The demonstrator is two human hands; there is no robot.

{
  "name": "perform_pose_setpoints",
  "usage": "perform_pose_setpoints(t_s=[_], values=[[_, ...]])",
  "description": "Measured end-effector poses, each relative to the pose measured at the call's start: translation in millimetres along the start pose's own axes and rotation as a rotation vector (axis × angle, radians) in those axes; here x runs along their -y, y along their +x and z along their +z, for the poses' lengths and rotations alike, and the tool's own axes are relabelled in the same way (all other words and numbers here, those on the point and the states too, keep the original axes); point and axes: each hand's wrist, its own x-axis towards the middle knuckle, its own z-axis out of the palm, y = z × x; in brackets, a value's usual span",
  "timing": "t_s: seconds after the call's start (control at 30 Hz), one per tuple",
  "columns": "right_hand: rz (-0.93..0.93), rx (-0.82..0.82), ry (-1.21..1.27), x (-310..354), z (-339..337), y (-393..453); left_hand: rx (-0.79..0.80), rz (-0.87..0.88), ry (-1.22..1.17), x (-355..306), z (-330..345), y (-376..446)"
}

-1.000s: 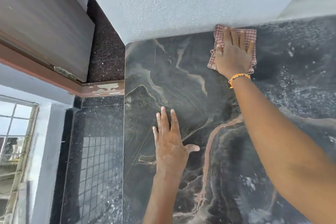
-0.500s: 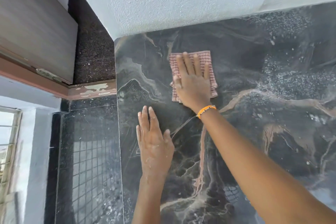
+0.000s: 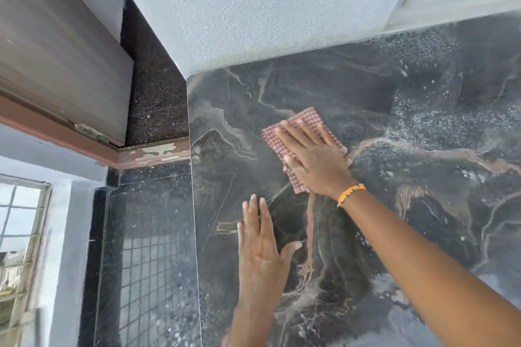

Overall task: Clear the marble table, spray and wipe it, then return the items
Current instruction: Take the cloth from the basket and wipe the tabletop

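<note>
The dark marble table (image 3: 423, 205) with tan veins fills the right and centre of the head view. A folded red-and-white checked cloth (image 3: 307, 118) lies flat on it near the left part of the top. My right hand (image 3: 315, 160), with an orange band at the wrist, presses palm-down on the cloth with fingers spread. My left hand (image 3: 262, 251) rests flat on the bare marble just below the cloth, holding nothing. White spray droplets speckle the marble at the right.
A textured white wall (image 3: 267, 8) borders the table's far edge. Left of the table's edge the dark speckled floor (image 3: 152, 248) lies lower down, with a grey door (image 3: 56, 65), a brown threshold (image 3: 146, 153) and a barred window (image 3: 19, 234).
My right hand has dragged the cloth from the far edge by the wall toward me and to the left, then turned it at an angle. My left hand has stayed flat on the marble.
</note>
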Motion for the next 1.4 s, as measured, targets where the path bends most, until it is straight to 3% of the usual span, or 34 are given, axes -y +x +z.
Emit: perform_pose_setpoints(t_s=[0.13,0.2,0.4,0.7,0.83,0.93,1.03,1.2,1.4], values=[[0.343,-0.058,-0.001,-74.1,-17.4,-18.7,0.242,-0.06,0.172,-15.7,-5.2,9.9],[0.472,-0.082,0.04,-94.2,-20.8,-37.2,0.258,-0.07,0.22,-15.8,-6.1,11.6],[0.752,-0.143,0.072,-48.7,-6.0,-87.4,0.273,-0.067,0.112,-21.1,-11.9,11.1],[0.455,-0.058,0.078,31.9,3.3,-30.2,0.182,-0.071,0.073,-18.8,-5.0,9.6],[0.064,0.027,0.064,39.0,1.7,-15.6,0.156,-0.116,0.019,-22.1,-5.7,6.3],[-0.171,0.068,0.001,7.1,0.4,-41.7,0.077,-0.186,-0.036,-42.4,2.3,2.1],[-0.16,0.068,0.0,-44.9,-8.9,-71.9,0.079,-0.159,-0.02,-82.1,17.1,4.1],[0.096,0.026,0.012,-169.2,-35.7,-114.2,0.159,0.003,-0.054,-168.8,54.1,34.0],[0.541,-0.081,0.043,-297.0,-51.7,-162.4,0.224,-0.104,0.12,-224.7,84.4,56.1]])
